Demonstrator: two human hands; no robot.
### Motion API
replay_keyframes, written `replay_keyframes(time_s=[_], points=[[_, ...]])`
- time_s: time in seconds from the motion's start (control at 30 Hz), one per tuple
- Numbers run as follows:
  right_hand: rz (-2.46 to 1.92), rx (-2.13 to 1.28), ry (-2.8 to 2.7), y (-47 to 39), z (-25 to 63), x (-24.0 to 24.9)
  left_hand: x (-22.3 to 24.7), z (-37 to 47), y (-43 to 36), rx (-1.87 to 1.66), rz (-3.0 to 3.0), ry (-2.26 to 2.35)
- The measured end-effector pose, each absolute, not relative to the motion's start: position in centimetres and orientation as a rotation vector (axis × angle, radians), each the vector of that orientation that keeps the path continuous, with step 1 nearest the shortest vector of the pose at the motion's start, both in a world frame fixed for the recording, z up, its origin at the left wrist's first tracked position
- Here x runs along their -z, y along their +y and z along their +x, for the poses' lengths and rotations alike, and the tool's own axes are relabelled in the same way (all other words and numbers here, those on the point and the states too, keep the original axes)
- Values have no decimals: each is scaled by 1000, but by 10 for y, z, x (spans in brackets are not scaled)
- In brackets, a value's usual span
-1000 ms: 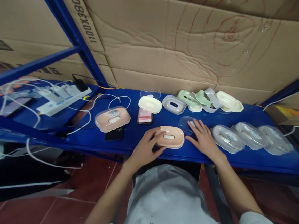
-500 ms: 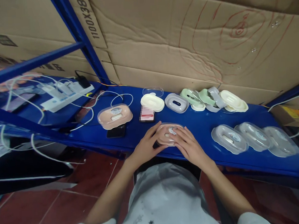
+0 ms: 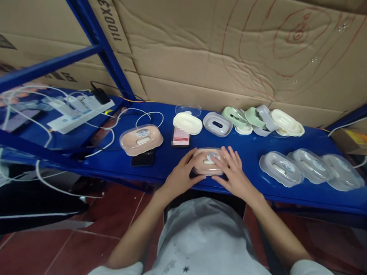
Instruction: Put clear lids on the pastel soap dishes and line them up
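Between my hands, at the table's near edge, sits a pink soap dish [image 3: 208,168] with a clear lid and a round sticker on top. My left hand [image 3: 184,171] grips its left end, fingers along the far side and thumb at the near side. Around the right end, my right hand [image 3: 232,169] has its thumb at the near edge and one finger over the lid; the other fingers point away, partly spread. Another pink lidded soap dish [image 3: 130,145] rests to the left, partly on a dark phone [image 3: 142,158].
Several grey lidded soap dishes [image 3: 281,169] stand in a row on the right. Behind are a cream dish [image 3: 188,123], a grey dish [image 3: 218,124], green parts [image 3: 232,116] and a phone [image 3: 181,137]. A power strip [image 3: 81,116] with white cables lies on the left.
My right hand's fingers have lifted off the lid's top and shifted to the right end, and its thumb has come to the near edge. My left hand keeps its place.
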State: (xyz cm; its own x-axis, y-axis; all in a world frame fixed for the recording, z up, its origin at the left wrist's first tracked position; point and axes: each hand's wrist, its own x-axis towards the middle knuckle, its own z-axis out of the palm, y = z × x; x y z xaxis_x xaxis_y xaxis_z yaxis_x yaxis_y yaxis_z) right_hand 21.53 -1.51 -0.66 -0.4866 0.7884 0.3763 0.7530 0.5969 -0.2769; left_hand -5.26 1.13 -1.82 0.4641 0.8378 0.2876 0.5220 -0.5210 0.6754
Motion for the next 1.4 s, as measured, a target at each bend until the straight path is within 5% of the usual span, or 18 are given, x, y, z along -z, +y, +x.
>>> replay_keyframes(time_s=[0.23, 0.5, 0.73, 1.03, 1.2, 1.4], points=[[-1237, -225, -2214, -17, 219, 8, 19, -53, 5, -1110, 2271, 1152], [-1381, -300, -2277, -17, 216, 6, -65, -152, 74, -1436, 2457, 1524], [-1362, -241, -2313, -15, 217, 12, -58, -261, 197, -1100, 2391, 1658], [-1330, -121, -2442, -7, 218, 1, -44, -287, 221, -781, 2370, 1512], [-1353, 107, -2410, 48, 221, -22, -73, -249, 190, -937, 2541, 1730], [-1452, -48, -2178, 106, 232, -27, -75, -113, 165, -355, 2896, 1378]])
